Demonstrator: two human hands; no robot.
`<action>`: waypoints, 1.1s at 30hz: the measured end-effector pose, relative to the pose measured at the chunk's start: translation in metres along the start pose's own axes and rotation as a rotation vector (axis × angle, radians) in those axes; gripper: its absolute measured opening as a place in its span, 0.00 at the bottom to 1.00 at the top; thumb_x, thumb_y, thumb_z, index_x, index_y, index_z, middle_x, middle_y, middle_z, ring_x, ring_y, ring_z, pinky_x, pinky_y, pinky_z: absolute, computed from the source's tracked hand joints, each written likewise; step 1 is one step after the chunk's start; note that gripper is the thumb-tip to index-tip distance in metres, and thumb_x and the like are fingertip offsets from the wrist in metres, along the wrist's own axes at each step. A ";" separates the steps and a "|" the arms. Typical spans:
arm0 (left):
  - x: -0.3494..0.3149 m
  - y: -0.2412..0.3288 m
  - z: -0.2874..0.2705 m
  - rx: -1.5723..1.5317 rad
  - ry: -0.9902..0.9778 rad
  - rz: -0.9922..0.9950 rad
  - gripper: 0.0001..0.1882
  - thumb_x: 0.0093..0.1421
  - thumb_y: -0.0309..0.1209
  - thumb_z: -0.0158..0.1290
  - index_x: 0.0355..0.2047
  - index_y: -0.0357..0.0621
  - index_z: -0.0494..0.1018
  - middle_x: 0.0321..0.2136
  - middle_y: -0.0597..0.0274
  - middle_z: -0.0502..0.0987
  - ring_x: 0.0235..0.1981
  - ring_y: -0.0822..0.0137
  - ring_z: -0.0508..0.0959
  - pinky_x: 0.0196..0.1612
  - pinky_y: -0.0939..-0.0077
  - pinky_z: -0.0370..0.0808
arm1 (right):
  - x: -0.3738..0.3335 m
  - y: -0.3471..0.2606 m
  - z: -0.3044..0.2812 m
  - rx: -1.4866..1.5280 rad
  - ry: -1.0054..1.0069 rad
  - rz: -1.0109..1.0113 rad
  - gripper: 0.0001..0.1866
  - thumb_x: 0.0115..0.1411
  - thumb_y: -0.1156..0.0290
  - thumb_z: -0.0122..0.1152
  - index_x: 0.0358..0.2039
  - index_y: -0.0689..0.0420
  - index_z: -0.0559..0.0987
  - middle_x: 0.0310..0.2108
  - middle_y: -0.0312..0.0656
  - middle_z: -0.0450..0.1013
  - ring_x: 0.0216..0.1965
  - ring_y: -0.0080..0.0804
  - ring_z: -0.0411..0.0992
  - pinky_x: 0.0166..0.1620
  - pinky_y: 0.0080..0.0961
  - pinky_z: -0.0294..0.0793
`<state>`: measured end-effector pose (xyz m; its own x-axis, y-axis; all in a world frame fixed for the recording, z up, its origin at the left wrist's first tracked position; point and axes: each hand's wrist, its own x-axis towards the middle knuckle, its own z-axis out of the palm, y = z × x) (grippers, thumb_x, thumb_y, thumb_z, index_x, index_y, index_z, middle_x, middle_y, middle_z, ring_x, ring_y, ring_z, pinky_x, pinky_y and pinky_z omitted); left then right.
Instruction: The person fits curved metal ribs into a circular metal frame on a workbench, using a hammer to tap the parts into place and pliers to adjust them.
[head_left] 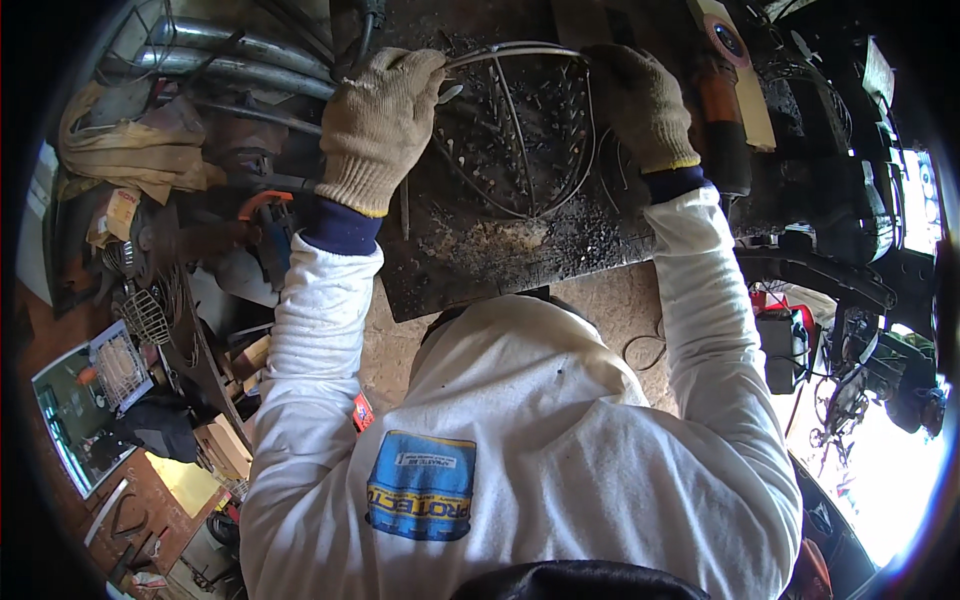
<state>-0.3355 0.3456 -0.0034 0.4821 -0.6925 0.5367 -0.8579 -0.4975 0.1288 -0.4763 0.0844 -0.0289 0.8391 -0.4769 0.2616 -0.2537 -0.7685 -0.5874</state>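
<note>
In a tan knit glove, my left hand [385,120] is closed on the upper left end of a bent metal wire frame [510,100]. My right hand [645,110], gloved the same way, grips its upper right corner, with the fingertips in shadow. The frame has a curved top rod, a rod down its middle and rounded sides that meet at the bottom. It is at a dark, worn worktop [430,270] strewn with small dark bits. A small pale, flat tip shows beside my left fingers; what it belongs to is hidden.
An orange and black power tool [722,125], like an angle grinder, lies right of my right hand. Metal tubes [240,65] and a tan cloth [130,145] are at far left. An orange clamp-like tool [265,205] sits by my left forearm. Wire cages [145,318] stand lower left.
</note>
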 end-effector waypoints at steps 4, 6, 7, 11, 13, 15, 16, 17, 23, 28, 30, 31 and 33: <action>0.001 -0.001 0.003 0.037 -0.032 -0.008 0.10 0.68 0.39 0.56 0.45 0.52 0.81 0.38 0.58 0.83 0.36 0.50 0.84 0.37 0.59 0.82 | 0.000 -0.005 0.005 -0.050 -0.010 0.095 0.18 0.66 0.52 0.58 0.47 0.48 0.86 0.47 0.48 0.81 0.51 0.52 0.78 0.53 0.44 0.77; 0.003 0.000 0.002 0.064 -0.083 -0.052 0.10 0.68 0.39 0.56 0.45 0.52 0.81 0.39 0.57 0.83 0.37 0.50 0.84 0.37 0.60 0.82 | -0.001 -0.007 0.007 -0.034 -0.016 0.148 0.20 0.66 0.48 0.57 0.48 0.46 0.86 0.48 0.47 0.81 0.52 0.52 0.78 0.55 0.43 0.77; 0.003 -0.001 0.002 0.066 -0.085 -0.055 0.10 0.68 0.39 0.56 0.45 0.52 0.81 0.39 0.57 0.83 0.37 0.50 0.84 0.37 0.60 0.82 | -0.002 -0.006 0.008 -0.032 -0.020 0.147 0.20 0.66 0.48 0.57 0.48 0.46 0.86 0.48 0.47 0.81 0.52 0.52 0.78 0.55 0.43 0.77; 0.005 0.003 0.000 0.077 -0.043 0.027 0.10 0.68 0.38 0.56 0.45 0.51 0.81 0.38 0.57 0.83 0.37 0.49 0.84 0.37 0.59 0.82 | 0.000 0.014 0.011 0.089 -0.013 0.184 0.19 0.65 0.50 0.59 0.50 0.44 0.85 0.49 0.44 0.81 0.54 0.48 0.78 0.56 0.40 0.77; 0.002 0.006 0.000 0.099 -0.034 0.034 0.09 0.68 0.37 0.56 0.45 0.51 0.81 0.38 0.57 0.83 0.37 0.49 0.84 0.37 0.59 0.82 | -0.001 0.021 0.010 0.150 0.002 0.165 0.19 0.64 0.51 0.60 0.50 0.43 0.85 0.49 0.43 0.82 0.54 0.47 0.78 0.56 0.39 0.76; -0.002 0.008 0.002 0.028 -0.101 -0.054 0.09 0.68 0.36 0.57 0.44 0.51 0.81 0.38 0.57 0.83 0.37 0.49 0.84 0.37 0.59 0.82 | -0.003 0.024 0.004 0.138 0.027 0.239 0.18 0.64 0.52 0.61 0.51 0.41 0.85 0.50 0.42 0.82 0.55 0.43 0.78 0.57 0.36 0.75; -0.003 0.007 0.004 0.027 -0.101 -0.054 0.09 0.68 0.36 0.57 0.44 0.51 0.81 0.38 0.57 0.83 0.37 0.49 0.84 0.37 0.59 0.82 | -0.005 0.026 0.002 0.137 0.027 0.240 0.18 0.64 0.52 0.61 0.51 0.41 0.85 0.50 0.42 0.82 0.55 0.43 0.78 0.57 0.36 0.75; -0.004 0.005 0.006 0.037 -0.068 -0.044 0.09 0.67 0.36 0.57 0.44 0.51 0.81 0.38 0.57 0.83 0.37 0.49 0.84 0.37 0.60 0.82 | -0.007 0.028 0.001 0.139 0.050 0.252 0.18 0.64 0.52 0.61 0.51 0.42 0.85 0.50 0.42 0.82 0.55 0.43 0.78 0.57 0.35 0.75; -0.004 -0.001 0.013 -0.003 0.017 -0.017 0.10 0.66 0.36 0.59 0.45 0.50 0.82 0.37 0.56 0.83 0.37 0.51 0.84 0.37 0.61 0.82 | -0.018 0.037 -0.001 0.183 0.047 0.227 0.18 0.65 0.53 0.60 0.51 0.43 0.85 0.50 0.41 0.82 0.55 0.42 0.78 0.57 0.34 0.74; -0.011 -0.017 0.009 -0.212 0.009 -0.040 0.12 0.68 0.34 0.59 0.49 0.49 0.82 0.41 0.58 0.84 0.38 0.59 0.85 0.38 0.69 0.83 | -0.016 0.038 0.009 0.190 -0.019 0.135 0.18 0.66 0.56 0.59 0.52 0.45 0.85 0.50 0.41 0.82 0.55 0.41 0.79 0.58 0.33 0.74; -0.021 -0.034 0.005 -0.583 -0.001 -0.260 0.12 0.70 0.32 0.57 0.52 0.48 0.81 0.44 0.62 0.85 0.39 0.69 0.84 0.40 0.75 0.83 | -0.014 0.045 0.012 0.213 -0.029 0.113 0.18 0.66 0.56 0.59 0.53 0.45 0.84 0.50 0.42 0.82 0.55 0.41 0.79 0.58 0.33 0.75; -0.028 -0.038 -0.003 -0.674 -0.054 -0.415 0.13 0.72 0.30 0.56 0.54 0.46 0.81 0.46 0.64 0.84 0.41 0.75 0.82 0.42 0.79 0.82 | -0.015 0.043 0.011 0.229 -0.036 0.114 0.18 0.66 0.56 0.59 0.53 0.45 0.84 0.50 0.42 0.82 0.55 0.41 0.79 0.58 0.33 0.75; -0.047 -0.060 -0.008 -0.666 -0.077 -0.458 0.13 0.71 0.29 0.56 0.54 0.45 0.80 0.47 0.62 0.84 0.41 0.75 0.82 0.42 0.79 0.82 | -0.016 0.035 0.002 0.236 -0.113 0.149 0.18 0.66 0.55 0.59 0.53 0.46 0.84 0.50 0.42 0.82 0.55 0.40 0.79 0.58 0.32 0.74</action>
<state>-0.3085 0.4121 -0.0293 0.8011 -0.5418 0.2544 -0.4865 -0.3418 0.8040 -0.4976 0.0657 -0.0556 0.8526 -0.5164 0.0798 -0.2706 -0.5671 -0.7779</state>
